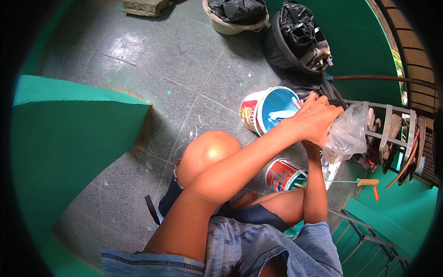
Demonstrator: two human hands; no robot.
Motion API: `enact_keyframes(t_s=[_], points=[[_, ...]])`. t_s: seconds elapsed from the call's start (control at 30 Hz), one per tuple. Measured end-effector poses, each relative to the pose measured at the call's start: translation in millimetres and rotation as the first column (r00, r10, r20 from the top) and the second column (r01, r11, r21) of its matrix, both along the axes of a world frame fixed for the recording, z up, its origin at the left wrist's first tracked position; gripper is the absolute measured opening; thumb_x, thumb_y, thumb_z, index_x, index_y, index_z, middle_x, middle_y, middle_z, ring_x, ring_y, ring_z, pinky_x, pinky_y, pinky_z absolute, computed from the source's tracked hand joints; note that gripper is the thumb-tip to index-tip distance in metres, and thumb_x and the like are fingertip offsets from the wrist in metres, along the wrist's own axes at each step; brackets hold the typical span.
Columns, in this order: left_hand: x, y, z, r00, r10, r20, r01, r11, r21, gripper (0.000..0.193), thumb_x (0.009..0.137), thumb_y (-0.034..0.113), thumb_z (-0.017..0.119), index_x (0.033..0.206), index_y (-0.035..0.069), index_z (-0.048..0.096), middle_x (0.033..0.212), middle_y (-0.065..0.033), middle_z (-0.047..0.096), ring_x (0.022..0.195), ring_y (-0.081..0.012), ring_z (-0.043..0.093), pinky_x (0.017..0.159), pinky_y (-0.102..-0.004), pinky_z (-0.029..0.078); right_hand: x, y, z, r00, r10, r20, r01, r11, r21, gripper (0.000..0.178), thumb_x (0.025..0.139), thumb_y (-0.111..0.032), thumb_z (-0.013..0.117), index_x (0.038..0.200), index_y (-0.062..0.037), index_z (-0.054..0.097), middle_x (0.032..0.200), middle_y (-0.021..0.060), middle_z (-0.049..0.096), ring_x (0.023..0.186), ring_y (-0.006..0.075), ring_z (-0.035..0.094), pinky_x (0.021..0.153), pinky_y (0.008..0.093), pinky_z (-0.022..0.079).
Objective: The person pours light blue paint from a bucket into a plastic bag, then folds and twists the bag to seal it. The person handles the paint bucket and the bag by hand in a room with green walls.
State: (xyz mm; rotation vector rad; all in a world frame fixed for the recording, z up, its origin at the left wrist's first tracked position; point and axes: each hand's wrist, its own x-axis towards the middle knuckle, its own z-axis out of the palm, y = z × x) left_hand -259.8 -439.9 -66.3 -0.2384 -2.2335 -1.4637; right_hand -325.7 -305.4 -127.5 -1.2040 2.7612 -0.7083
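My left hand (317,119) reaches across to the right with its fingers curled, closed on a clear plastic bag (347,134). The crumpled bag bulges out beyond the knuckles. My right hand (312,147) is raised just behind the left one, so its fingers are hidden. Just left of the hands a white bucket (250,111) with a blue inside tilts toward me, and something pale blue (280,115) lies in it. Below the hands stands a smaller red-labelled paint bucket (280,173) with green inside, partly covered by my right forearm.
A small orange paint roller (368,183) lies right of the smaller bucket. A metal rack (387,134) with footwear stands at the right. Black and cream bins (274,55) (226,28) holding black bags are farther off. A green wall (78,124) juts in at left.
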Motion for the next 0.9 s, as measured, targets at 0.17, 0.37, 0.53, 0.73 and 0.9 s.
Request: enact_keyframes(t_s=[0.17, 0.37, 0.53, 0.73, 0.9], points=[[2, 10, -8, 0.998, -0.050, -0.043, 0.044, 0.989, -0.139, 0.044, 0.054, 0.014, 0.071, 0.096, 0.006, 0.061, 0.093, -0.0142, 0.063, 0.103, -0.0300, 0.052, 0.095, -0.0426, 0.029, 4, 0, 1, 0.999, -0.017, 0.041, 0.018, 0.999, -0.031, 0.037, 0.089, -0.015, 0.046, 0.125, -0.0081, 0.047, 0.126, 0.0015, 0.052, 0.122, 0.0155, 0.041, 0.109, 0.0453, 0.012], [-7, 26, -17, 0.983, -0.172, 0.065, 0.176, 0.982, -0.068, 0.036, 0.056, -0.001, 0.058, 0.090, 0.008, 0.064, 0.073, -0.0144, 0.063, 0.091, -0.0323, 0.057, 0.100, -0.0488, 0.027, 6, 0, 0, 0.997, -0.030, 0.070, 0.035, 0.997, -0.064, 0.037, 0.089, -0.015, 0.046, 0.125, -0.0079, 0.047, 0.126, 0.0019, 0.052, 0.122, 0.0153, 0.041, 0.109, 0.0450, 0.012], [-6, 32, -15, 0.991, -0.129, 0.040, 0.123, 0.984, 0.126, 0.032, 0.058, 0.001, 0.057, 0.090, 0.005, 0.060, 0.073, -0.0184, 0.059, 0.088, -0.0344, 0.058, 0.102, -0.0505, 0.025, 8, 0, 0, 0.996, -0.044, 0.082, 0.050, 0.996, -0.075, 0.037, 0.089, -0.015, 0.045, 0.125, -0.0078, 0.046, 0.126, 0.0023, 0.052, 0.122, 0.0150, 0.041, 0.110, 0.0448, 0.012], [-8, 40, -17, 0.998, -0.052, -0.036, 0.058, 0.978, 0.200, 0.029, 0.063, 0.004, 0.055, 0.092, 0.001, 0.055, 0.074, -0.0223, 0.057, 0.089, -0.0384, 0.056, 0.105, -0.0532, 0.021, 8, 5, -1, 0.994, -0.059, 0.094, 0.068, 0.994, -0.085, 0.037, 0.090, -0.015, 0.044, 0.126, -0.0076, 0.046, 0.126, 0.0027, 0.052, 0.122, 0.0148, 0.040, 0.110, 0.0446, 0.011], [-11, 61, -28, 0.980, 0.183, -0.073, -0.157, 0.951, 0.265, 0.026, 0.065, 0.004, 0.052, 0.091, -0.001, 0.050, 0.073, -0.0241, 0.055, 0.090, -0.0426, 0.053, 0.099, -0.0525, 0.026, 12, 5, -3, 0.994, -0.066, 0.090, 0.074, 0.994, -0.085, 0.037, 0.090, -0.015, 0.044, 0.126, -0.0075, 0.046, 0.126, 0.0031, 0.052, 0.122, 0.0146, 0.040, 0.110, 0.0444, 0.011]])
